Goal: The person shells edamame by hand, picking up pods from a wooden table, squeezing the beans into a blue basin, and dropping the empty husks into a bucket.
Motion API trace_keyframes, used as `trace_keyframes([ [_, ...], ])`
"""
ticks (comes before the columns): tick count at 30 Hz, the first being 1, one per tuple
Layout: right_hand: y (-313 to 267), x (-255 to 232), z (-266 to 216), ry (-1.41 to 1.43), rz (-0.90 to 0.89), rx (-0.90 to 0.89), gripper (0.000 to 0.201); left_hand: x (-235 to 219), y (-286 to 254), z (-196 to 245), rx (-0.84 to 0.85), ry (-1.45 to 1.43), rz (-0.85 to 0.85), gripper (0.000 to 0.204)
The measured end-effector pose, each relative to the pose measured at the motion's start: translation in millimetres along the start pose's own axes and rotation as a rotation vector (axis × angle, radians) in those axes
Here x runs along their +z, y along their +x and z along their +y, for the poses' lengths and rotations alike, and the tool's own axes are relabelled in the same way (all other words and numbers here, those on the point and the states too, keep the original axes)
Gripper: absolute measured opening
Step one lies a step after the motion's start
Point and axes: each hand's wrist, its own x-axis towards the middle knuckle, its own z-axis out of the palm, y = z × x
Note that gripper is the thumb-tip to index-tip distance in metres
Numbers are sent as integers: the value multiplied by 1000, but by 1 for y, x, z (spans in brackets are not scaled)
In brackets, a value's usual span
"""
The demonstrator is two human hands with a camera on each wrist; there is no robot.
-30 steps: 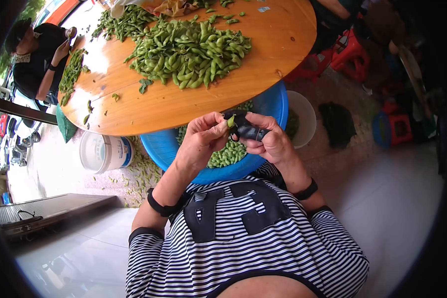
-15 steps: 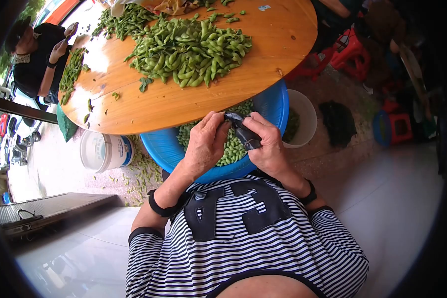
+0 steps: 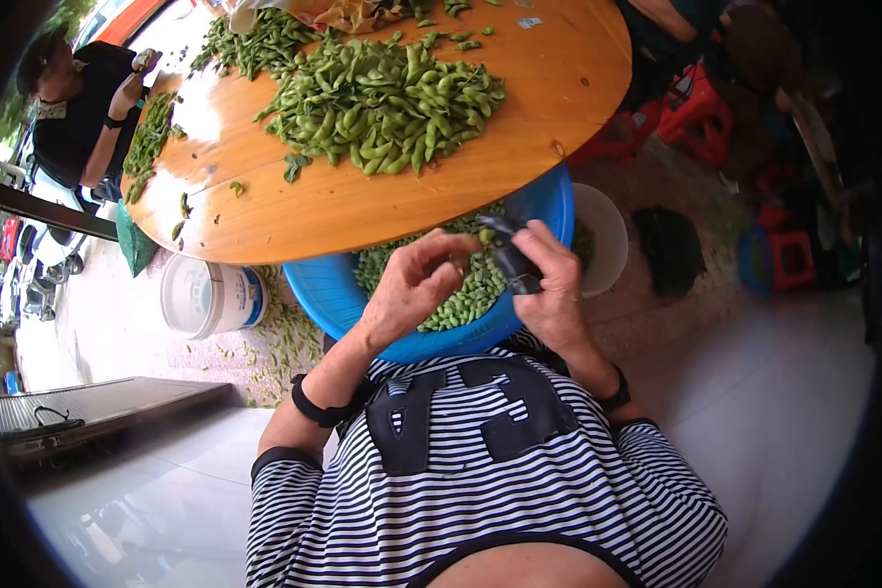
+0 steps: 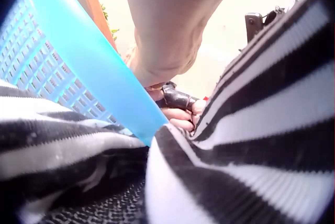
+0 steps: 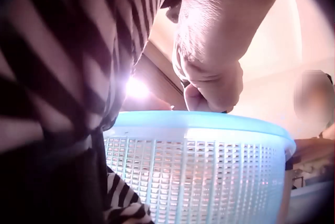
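Observation:
My right hand (image 3: 551, 289) is over the blue basket (image 3: 314, 304), with black wrapping (image 3: 517, 269) about its fingers. A small green edamame pod (image 3: 486, 236) shows at its black-covered fingertips, pinched there and partly hidden. To its left, my left hand (image 3: 409, 286) hangs over the same basket, its fingers loosely bent and apart from the thumb, with nothing seen in them. Below both hands lie many shelled green beans (image 3: 458, 299). In the right wrist view, the perforated basket (image 5: 209, 122) hides the tips of the right hand (image 5: 214, 85).
A large pile of edamame pods (image 3: 382, 108) lies on the wooden table (image 3: 343, 216). White buckets (image 3: 188, 294) stand left and right (image 3: 608, 240) of the basket. A person (image 3: 93, 108) sits at the table's left, and red stools (image 3: 696, 122) are at the right.
My hands were together around the pod one second ago. The left hand has drawn away to the left, opening a gap, while the right hand has shifted slightly right.

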Motion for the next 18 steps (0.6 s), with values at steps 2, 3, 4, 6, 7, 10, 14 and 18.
trace_keyframes([
  [2, -1, -30, 20, -139, 66, -8, 29, -11, -2, 4, -10, 283, -74, 17],
  [3, 0, -47, 20, -206, 121, 18, 30, -15, -5, 5, 99, 498, -108, 14],
  [4, 2, -64, 18, -274, 175, 43, 32, -19, -7, 5, 209, 713, -139, 12],
  [6, -4, -93, 26, -666, 192, 284, 36, -30, -2, 24, 270, 704, -106, 11],
  [7, -6, -105, 36, -700, 174, 272, 37, -35, 2, 28, 224, 584, 6, 12],
  [10, -9, -119, 52, -731, 159, 192, 38, -52, 24, 48, 194, 706, 344, 15],
  [14, 1, -97, 36, -676, 257, -51, 37, -84, 57, 33, 469, 1142, 544, 16],
  [18, 20, -55, 18, -329, 181, -154, 24, -85, 62, 29, 502, 1208, 535, 12],
])
